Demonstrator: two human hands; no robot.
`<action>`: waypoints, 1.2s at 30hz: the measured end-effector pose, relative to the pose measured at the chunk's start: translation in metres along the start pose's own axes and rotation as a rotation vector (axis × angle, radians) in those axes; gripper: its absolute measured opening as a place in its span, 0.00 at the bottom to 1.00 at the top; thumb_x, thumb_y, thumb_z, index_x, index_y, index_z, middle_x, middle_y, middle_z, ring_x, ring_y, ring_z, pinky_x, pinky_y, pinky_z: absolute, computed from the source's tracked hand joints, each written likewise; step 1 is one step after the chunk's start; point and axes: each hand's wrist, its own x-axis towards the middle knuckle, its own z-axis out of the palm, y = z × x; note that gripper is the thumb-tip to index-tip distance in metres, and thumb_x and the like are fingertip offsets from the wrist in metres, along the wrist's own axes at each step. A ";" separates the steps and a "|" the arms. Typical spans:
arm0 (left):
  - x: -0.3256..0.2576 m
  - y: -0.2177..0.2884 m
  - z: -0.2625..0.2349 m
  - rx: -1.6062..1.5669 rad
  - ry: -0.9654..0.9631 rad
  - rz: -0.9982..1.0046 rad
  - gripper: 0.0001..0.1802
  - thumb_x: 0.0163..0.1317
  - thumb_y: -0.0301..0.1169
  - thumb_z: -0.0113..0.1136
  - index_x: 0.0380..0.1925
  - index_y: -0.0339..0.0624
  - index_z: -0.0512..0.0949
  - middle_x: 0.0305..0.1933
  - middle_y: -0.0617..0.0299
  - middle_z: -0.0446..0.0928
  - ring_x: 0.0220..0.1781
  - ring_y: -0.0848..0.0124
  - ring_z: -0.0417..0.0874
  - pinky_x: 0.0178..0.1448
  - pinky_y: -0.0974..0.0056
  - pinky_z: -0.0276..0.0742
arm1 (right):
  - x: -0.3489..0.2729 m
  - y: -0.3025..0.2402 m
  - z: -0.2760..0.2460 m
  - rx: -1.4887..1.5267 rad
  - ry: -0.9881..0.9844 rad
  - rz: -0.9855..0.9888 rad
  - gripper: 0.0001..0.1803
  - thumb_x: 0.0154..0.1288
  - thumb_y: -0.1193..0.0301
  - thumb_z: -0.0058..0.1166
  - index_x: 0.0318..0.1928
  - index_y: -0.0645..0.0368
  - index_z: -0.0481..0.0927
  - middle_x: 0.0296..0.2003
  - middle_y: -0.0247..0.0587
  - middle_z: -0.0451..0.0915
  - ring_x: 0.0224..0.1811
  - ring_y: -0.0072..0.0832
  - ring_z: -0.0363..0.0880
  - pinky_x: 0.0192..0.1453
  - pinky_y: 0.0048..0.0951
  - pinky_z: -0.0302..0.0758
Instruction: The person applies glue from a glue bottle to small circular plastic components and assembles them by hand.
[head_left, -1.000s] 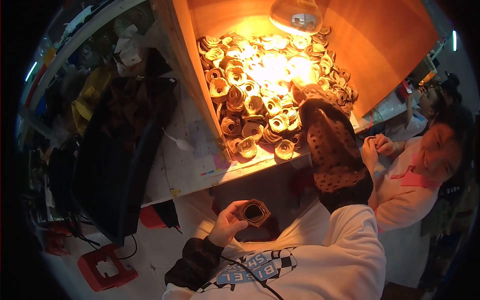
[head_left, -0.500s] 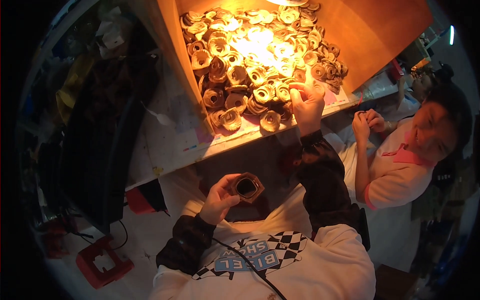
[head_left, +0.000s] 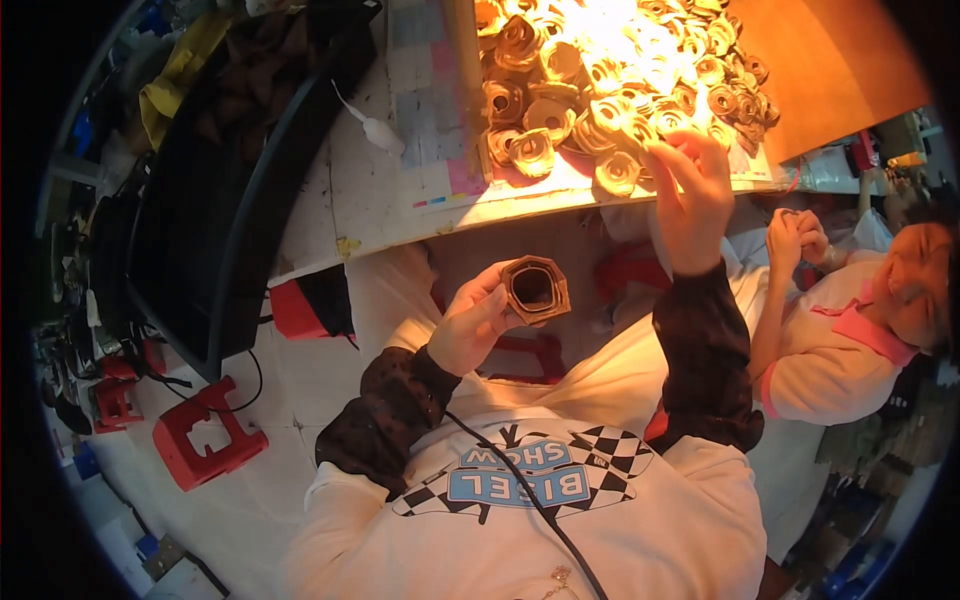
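My left hand (head_left: 474, 323) grips a brown many-sided ring piece (head_left: 554, 305) by its left edge, thumb and fingers closed on it. Its round opening faces up, above my lap. My right hand (head_left: 697, 200) is raised over the near edge of the table, its thumb and forefinger drawn together; glare hides what they hold, if anything. Just beyond its fingertips lies a large brightly lit heap of similar curled, flower-like pieces with round holes (head_left: 548, 118). One such piece (head_left: 617, 172) rests at the table's near edge, left of this hand.
Orange-brown boards (head_left: 840, 70) flank the heap. A black tray (head_left: 235, 215) with dark star-shaped pieces stands at the left. A white cable (head_left: 380, 132) lies on the table (head_left: 385, 215). Red stools (head_left: 205, 435) stand on the floor. Another person (head_left: 835, 330) sits at the right, hands together.
My right hand has drawn back from the heap toward me, its fingers closer together. The left hand still grips the ring piece. The whole view has shifted, moving the heap up and right.
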 end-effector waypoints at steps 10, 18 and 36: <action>-0.005 -0.013 -0.008 -0.018 -0.056 -0.074 0.26 0.68 0.36 0.52 0.62 0.35 0.62 0.59 0.57 0.70 0.61 0.68 0.72 0.64 0.62 0.68 | -0.100 -0.094 -0.040 0.391 -0.343 0.119 0.16 0.40 0.83 0.58 0.36 0.61 0.81 0.33 0.37 0.78 0.33 0.34 0.74 0.34 0.31 0.73; -0.010 -0.024 -0.015 0.051 -0.007 -0.140 0.26 0.71 0.38 0.45 0.63 0.36 0.62 0.60 0.58 0.70 0.62 0.70 0.71 0.64 0.64 0.67 | -0.111 -0.099 -0.040 0.230 -0.477 0.002 0.17 0.42 0.74 0.57 0.38 0.58 0.80 0.35 0.30 0.76 0.39 0.29 0.74 0.47 0.32 0.67; -0.010 -0.026 -0.013 0.106 -0.030 -0.120 0.26 0.72 0.38 0.42 0.65 0.36 0.59 0.62 0.58 0.67 0.64 0.71 0.68 0.67 0.65 0.63 | -0.114 -0.101 -0.035 0.177 -0.471 -0.016 0.18 0.42 0.73 0.58 0.39 0.58 0.81 0.34 0.30 0.75 0.38 0.27 0.74 0.50 0.33 0.65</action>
